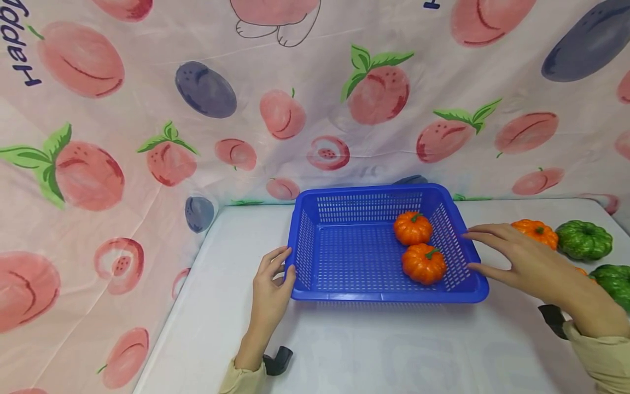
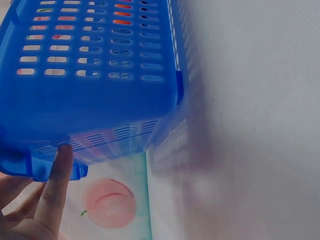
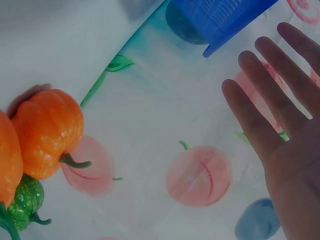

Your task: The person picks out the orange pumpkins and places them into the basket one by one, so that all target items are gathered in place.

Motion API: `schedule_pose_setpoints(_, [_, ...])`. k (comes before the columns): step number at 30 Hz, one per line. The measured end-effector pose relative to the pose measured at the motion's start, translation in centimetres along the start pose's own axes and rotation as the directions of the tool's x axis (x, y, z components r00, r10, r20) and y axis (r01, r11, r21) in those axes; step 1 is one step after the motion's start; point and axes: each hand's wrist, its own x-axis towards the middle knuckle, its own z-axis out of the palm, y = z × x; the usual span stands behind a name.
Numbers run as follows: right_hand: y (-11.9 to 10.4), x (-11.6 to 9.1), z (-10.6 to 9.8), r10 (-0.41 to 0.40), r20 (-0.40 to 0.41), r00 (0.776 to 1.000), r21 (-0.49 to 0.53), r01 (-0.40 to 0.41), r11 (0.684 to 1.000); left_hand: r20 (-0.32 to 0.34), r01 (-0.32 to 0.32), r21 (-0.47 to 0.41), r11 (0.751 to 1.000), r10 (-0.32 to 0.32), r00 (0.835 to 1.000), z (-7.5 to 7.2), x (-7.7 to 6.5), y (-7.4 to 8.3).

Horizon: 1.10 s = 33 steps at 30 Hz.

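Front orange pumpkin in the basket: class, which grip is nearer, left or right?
Right: the right grip is by the right rim of the basket, near the pumpkin; the left grip is at the opposite rim.

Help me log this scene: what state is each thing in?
Blue perforated plastic basket: upright, partly filled
Two round, ribbed orange pumpkins: inside, stems attached
Round, ribbed green pumpkins: outside the basket
Other orange pumpkins: outside the basket
Left hand: holding the left rim
Right hand: fingers spread
Pale fruit-printed fabric: creased
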Motion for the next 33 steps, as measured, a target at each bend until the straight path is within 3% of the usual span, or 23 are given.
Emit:
schedule_pose_setpoints(8, [0.7, -0.8, -0.2, 0.070, 0.007, 0.997, -0.049, -0.070, 0.996, 0.001, -0.001, -0.010, 1.000, 0.001, 1.000, 0.0, 0.0, 0.0])
schedule_pose_setpoints(14, [1.6, -1.3, 0.0, 0.152, 0.075, 0.986, -0.071, -0.147, 0.987, 0.003, 0.003, -0.009, 1.000, -0.003, 1.000, 0.0, 0.0, 0.0])
schedule_pose_setpoints(33, [5.2, -3.4, 0.8, 0.229, 0.098, 0.968, -0.117, -0.218, 0.969, 0.002, 0.002, -0.009, 1.000, -0.002, 1.000, 0.0, 0.0, 0.0])
